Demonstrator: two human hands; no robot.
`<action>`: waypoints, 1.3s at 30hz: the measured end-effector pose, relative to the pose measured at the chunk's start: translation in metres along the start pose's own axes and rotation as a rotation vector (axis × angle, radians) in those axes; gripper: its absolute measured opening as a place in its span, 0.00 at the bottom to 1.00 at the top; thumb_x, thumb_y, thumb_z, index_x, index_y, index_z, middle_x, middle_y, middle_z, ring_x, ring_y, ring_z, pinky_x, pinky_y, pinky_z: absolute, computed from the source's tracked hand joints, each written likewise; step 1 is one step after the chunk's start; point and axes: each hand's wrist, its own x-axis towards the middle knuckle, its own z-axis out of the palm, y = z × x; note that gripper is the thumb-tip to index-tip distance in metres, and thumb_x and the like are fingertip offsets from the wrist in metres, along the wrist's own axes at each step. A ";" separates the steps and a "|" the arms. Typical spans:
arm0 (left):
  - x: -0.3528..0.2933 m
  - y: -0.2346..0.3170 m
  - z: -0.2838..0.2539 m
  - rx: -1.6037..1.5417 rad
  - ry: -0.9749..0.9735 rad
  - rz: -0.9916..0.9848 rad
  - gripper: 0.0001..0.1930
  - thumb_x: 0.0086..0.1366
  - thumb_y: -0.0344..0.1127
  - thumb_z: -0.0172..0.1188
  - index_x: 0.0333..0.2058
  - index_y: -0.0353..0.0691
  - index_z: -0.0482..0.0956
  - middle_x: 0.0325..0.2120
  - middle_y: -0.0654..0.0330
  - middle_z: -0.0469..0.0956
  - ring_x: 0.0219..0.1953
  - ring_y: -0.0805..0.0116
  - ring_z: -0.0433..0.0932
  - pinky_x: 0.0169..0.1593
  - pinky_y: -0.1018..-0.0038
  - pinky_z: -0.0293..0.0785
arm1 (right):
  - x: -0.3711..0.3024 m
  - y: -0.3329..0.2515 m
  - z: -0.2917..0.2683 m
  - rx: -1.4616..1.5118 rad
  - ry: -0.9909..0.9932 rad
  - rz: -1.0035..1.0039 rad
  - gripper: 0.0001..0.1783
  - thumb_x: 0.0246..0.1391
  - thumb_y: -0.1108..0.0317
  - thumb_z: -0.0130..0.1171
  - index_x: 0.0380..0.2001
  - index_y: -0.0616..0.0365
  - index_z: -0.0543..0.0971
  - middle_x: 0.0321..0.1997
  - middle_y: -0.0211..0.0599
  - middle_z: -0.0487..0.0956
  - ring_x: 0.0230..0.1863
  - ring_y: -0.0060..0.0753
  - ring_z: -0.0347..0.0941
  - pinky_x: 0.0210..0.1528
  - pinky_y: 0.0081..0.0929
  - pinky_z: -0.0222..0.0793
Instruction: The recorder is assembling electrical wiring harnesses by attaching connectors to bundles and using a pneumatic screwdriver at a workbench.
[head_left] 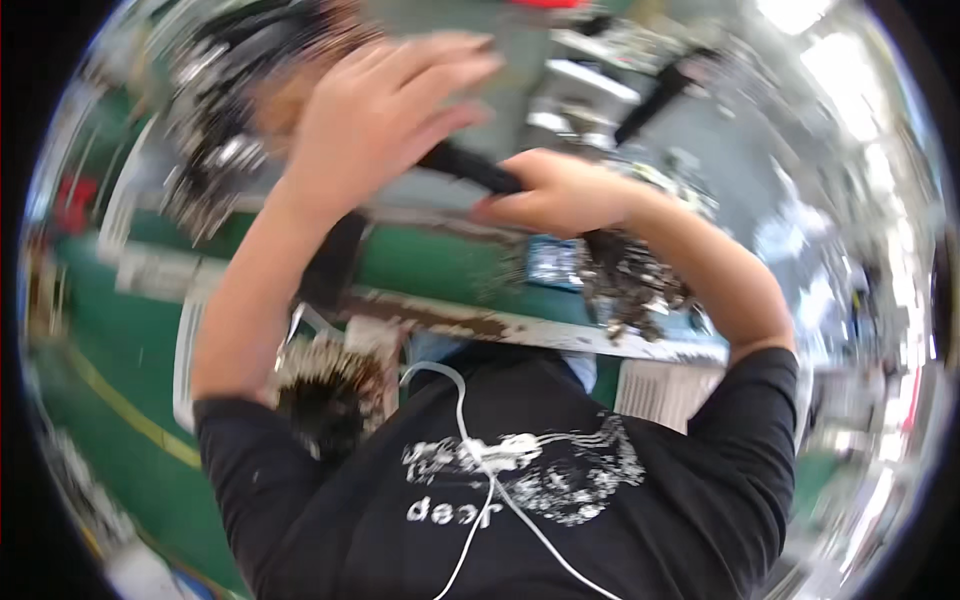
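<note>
My right hand (565,192) is closed around a dark, strip-like piece (470,168), its thumb and fingers pressed on one end. From there the strip runs left to beneath my left hand (385,105), where its far end is hidden. The left hand's fingers are stretched out and slightly spread, with some motion blur. Below my right wrist lies a heap of small shiny metal parts (635,285). Another cluster of shiny metal pieces (225,130), strongly blurred, is left of my left hand.
A worn, pale bench edge (480,325) crosses in front of my body. A blue packet (555,262) lies by the metal heap. White trays (590,85) and a black object (655,100) stand farther back right. A bin of brownish pieces (325,395) sits lower left. White cable (462,420) hangs over my shirt.
</note>
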 end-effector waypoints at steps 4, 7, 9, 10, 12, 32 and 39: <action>0.007 0.028 -0.004 -0.129 -0.471 -0.014 0.34 0.48 0.47 0.76 0.52 0.34 0.80 0.62 0.52 0.75 0.64 0.49 0.73 0.63 0.55 0.68 | -0.031 0.017 0.013 -0.186 0.214 -0.062 0.23 0.60 0.48 0.63 0.40 0.61 0.83 0.30 0.53 0.83 0.34 0.55 0.81 0.41 0.48 0.75; 0.015 0.047 0.018 -0.235 -0.783 -0.064 0.23 0.51 0.46 0.76 0.37 0.36 0.79 0.43 0.49 0.84 0.42 0.51 0.83 0.46 0.59 0.77 | -0.059 0.037 0.027 -0.457 0.348 -0.001 0.14 0.55 0.59 0.63 0.37 0.58 0.78 0.31 0.50 0.83 0.37 0.58 0.82 0.43 0.51 0.78; 0.032 0.047 0.035 -0.321 -1.006 -0.093 0.20 0.53 0.43 0.76 0.35 0.37 0.78 0.34 0.50 0.86 0.33 0.52 0.84 0.40 0.61 0.79 | -0.082 0.037 0.035 -0.698 0.484 0.012 0.09 0.56 0.63 0.59 0.35 0.55 0.80 0.28 0.45 0.84 0.35 0.53 0.84 0.38 0.48 0.79; 0.041 0.047 0.042 -0.569 -1.253 -0.237 0.18 0.55 0.43 0.75 0.35 0.37 0.79 0.28 0.53 0.84 0.28 0.51 0.82 0.35 0.62 0.78 | -0.084 0.042 0.039 -0.809 0.500 0.033 0.07 0.55 0.65 0.58 0.36 0.54 0.78 0.25 0.42 0.83 0.32 0.52 0.84 0.34 0.48 0.78; 0.043 0.042 0.050 -0.923 -1.520 -0.427 0.14 0.60 0.40 0.72 0.32 0.36 0.79 0.20 0.56 0.81 0.23 0.54 0.80 0.32 0.64 0.76 | -0.083 0.044 0.040 -0.855 0.555 -0.005 0.07 0.54 0.64 0.59 0.34 0.54 0.76 0.24 0.42 0.82 0.29 0.52 0.83 0.30 0.48 0.77; -0.099 0.032 0.054 -1.234 -0.470 -1.000 0.15 0.72 0.31 0.57 0.54 0.33 0.71 0.30 0.63 0.75 0.29 0.74 0.76 0.36 0.76 0.73 | 0.074 0.008 0.036 0.833 0.510 -0.571 0.31 0.65 0.47 0.63 0.56 0.62 0.71 0.41 0.41 0.83 0.40 0.31 0.81 0.43 0.32 0.77; -0.105 0.001 0.030 -0.960 -0.716 -1.187 0.22 0.71 0.37 0.62 0.59 0.36 0.70 0.29 0.65 0.75 0.27 0.79 0.75 0.33 0.78 0.71 | -0.008 0.070 0.039 0.375 0.609 -0.297 0.29 0.68 0.60 0.60 0.68 0.58 0.70 0.60 0.48 0.80 0.61 0.40 0.78 0.62 0.37 0.75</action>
